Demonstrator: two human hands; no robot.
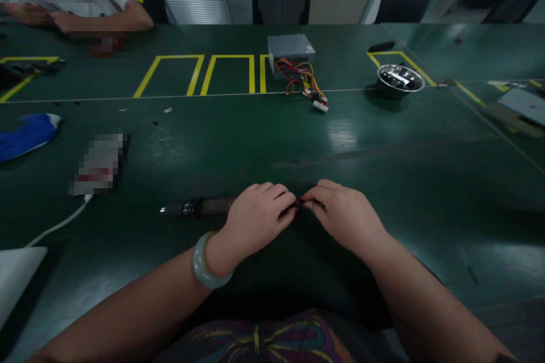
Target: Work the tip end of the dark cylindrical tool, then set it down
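Observation:
A dark, tube-shaped tool that looks like an electric screwdriver (208, 207) lies sideways in front of me, its metal tip pointing left. My left hand (259, 215), with a pale green bangle (203, 261) on the wrist, is closed over the tool's right part and hides it. At the tool's right end, the left thumb and fingers pinch close to a small dark piece (298, 203). My right hand (343, 212) pinches that piece from the other side, fingertips almost touching those of the left. What exactly the piece is, I cannot make out.
Farther back on the green table stand a grey power supply (290, 48) with coloured wires and a steel bowl (400, 79). At left lie a phone (100, 164) on a white cable and a blue cloth-like item (29, 133). Another person (106, 11) sits across, at far left.

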